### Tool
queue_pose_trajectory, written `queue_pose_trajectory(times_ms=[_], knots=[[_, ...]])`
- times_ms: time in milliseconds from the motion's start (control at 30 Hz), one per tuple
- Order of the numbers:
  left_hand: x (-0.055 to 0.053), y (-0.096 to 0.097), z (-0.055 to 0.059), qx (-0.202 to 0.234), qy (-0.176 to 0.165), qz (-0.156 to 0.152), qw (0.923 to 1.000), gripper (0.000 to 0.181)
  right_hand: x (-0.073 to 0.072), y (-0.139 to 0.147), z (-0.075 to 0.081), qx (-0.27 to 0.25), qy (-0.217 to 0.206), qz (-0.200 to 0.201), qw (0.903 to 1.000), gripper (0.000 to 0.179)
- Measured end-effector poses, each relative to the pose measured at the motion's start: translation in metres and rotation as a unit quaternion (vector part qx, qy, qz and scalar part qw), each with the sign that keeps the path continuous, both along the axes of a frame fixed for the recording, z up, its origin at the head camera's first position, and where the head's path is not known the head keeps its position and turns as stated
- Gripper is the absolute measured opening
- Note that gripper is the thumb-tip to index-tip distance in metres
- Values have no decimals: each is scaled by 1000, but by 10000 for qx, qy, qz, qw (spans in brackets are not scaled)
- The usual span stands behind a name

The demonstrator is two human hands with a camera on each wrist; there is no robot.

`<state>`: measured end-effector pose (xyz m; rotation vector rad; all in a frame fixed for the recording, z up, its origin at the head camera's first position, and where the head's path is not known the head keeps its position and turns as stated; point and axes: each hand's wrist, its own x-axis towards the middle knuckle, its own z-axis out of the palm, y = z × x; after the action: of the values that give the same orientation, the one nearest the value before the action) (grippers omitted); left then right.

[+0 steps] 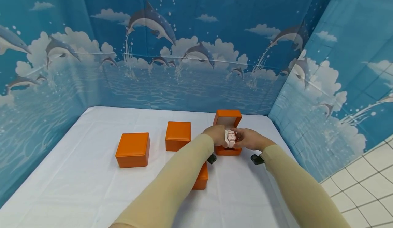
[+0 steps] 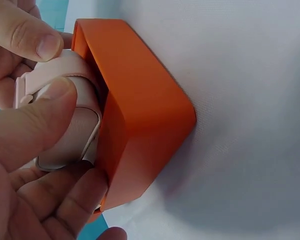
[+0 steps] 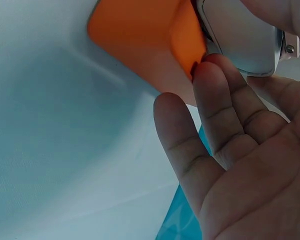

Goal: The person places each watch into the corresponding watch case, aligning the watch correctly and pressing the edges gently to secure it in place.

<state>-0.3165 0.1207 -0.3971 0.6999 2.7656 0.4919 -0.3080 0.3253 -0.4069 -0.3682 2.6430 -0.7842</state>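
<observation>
An orange watch box point(image 1: 228, 152) stands at the back right of the table with its lid point(image 1: 228, 112) raised. Over its base is a pale pink wristwatch point(image 1: 231, 137), its strap wrapped around a light cushion point(image 2: 76, 132). The left hand point(image 1: 216, 135) grips the cushion from the left, thumb on top by the strap and fingers curled underneath. From the right, the right hand point(image 1: 251, 139) holds the cushion's other end point(image 3: 240, 37). Some of its fingertips touch the box wall point(image 3: 145, 35). Part of the cushion sits within the box opening; how deep is hidden.
Two closed orange boxes stand to the left, one box point(image 1: 132, 149) farther left and another box point(image 1: 178, 136) nearer. A third orange box point(image 1: 201, 178) is partly hidden by the left sleeve. A dolphin-printed curtain point(image 1: 190, 81) borders the white tabletop point(image 1: 76, 180).
</observation>
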Motion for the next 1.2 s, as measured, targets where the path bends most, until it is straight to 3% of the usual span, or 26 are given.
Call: queue_pose_trajectory(times_ms=[100,333,633,833,1200], knots=[[7,-1,5,-123,129,-46,9998,60,0,0,1,-81,-53,15,10000,86],[0,8,-6,-495,267,-68,9984,49,1,-1,0,-62,-164,-58,9998,88],[8,7,-5,-679,386,8,9969,51,1,-2,-6,132,9,9,9999,84],[9,6,-11,-731,499,64,9961,55,0,-7,-12,421,86,-107,9990,80],[1,6,-17,-649,303,273,9971,56,-3,-8,-14,450,-13,-99,9989,77]])
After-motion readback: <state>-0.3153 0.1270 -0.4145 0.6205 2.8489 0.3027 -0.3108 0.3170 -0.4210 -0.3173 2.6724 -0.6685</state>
